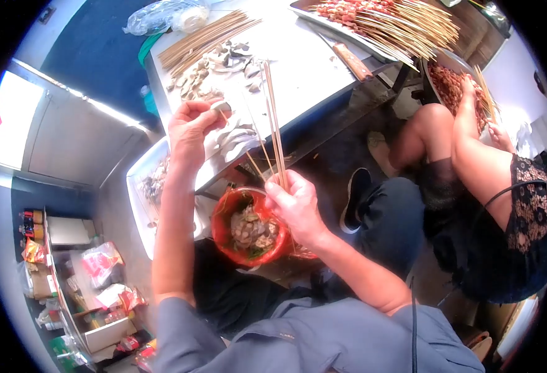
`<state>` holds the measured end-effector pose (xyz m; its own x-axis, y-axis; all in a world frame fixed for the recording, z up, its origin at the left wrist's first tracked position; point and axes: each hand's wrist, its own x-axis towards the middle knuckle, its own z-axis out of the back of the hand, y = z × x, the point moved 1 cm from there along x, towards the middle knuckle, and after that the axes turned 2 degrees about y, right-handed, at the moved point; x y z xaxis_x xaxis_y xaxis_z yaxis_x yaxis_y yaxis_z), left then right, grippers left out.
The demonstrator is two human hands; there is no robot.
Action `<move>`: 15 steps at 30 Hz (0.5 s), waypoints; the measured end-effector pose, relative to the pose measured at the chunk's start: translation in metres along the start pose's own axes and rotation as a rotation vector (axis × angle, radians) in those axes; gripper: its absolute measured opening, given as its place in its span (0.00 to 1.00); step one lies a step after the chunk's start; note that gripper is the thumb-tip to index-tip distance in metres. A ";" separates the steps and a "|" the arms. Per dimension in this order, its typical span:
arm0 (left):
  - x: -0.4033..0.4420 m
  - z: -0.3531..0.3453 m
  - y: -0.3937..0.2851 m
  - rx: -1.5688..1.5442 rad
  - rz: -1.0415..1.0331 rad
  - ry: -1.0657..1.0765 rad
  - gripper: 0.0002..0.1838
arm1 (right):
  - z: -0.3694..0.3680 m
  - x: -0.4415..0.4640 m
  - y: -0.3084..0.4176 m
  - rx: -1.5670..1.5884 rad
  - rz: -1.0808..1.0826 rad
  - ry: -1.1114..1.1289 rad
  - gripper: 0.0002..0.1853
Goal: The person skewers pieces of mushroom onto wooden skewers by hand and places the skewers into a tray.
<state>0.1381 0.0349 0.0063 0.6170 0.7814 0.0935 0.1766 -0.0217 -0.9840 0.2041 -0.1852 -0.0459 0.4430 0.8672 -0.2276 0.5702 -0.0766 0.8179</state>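
My left hand [189, 129] pinches a small pale grey-white slice of food [222, 108] over the near side of the white table. The tip of a thin bamboo skewer meets that slice; whether it passes through, I cannot tell. Several bamboo skewers [274, 127] fan out from my right hand [295, 202], which is closed around their lower ends. On the table, beyond my left hand, lie loose pale slices [200, 78] and longer pale strips [235, 138]. Below my hands stands a red-lined bucket [220, 224] with wet greyish pieces [248, 229] in it.
A bundle of skewers [205, 42] lies at the table's back left. Behind right are a tray of threaded meat skewers [404, 28] and a wooden-handled knife [352, 61]. At right another person's hands [469, 87] work over a bowl of red meat [448, 81]. Shelves [68, 298] stand left.
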 end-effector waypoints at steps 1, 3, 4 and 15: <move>-0.003 0.005 0.004 -0.057 0.026 0.015 0.06 | 0.000 0.000 -0.004 -0.041 0.012 0.006 0.06; -0.006 0.010 0.010 -0.139 0.051 0.024 0.06 | -0.002 0.000 -0.007 -0.087 0.020 0.014 0.06; -0.008 0.013 0.012 -0.215 0.075 0.037 0.06 | -0.002 0.000 -0.008 -0.108 0.030 0.004 0.07; -0.019 0.019 0.008 -0.342 0.083 -0.010 0.05 | -0.001 0.004 -0.015 -0.161 0.107 0.015 0.07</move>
<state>0.1136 0.0313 -0.0065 0.6329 0.7741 0.0124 0.3739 -0.2916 -0.8804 0.1966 -0.1803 -0.0582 0.4840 0.8657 -0.1275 0.4020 -0.0906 0.9111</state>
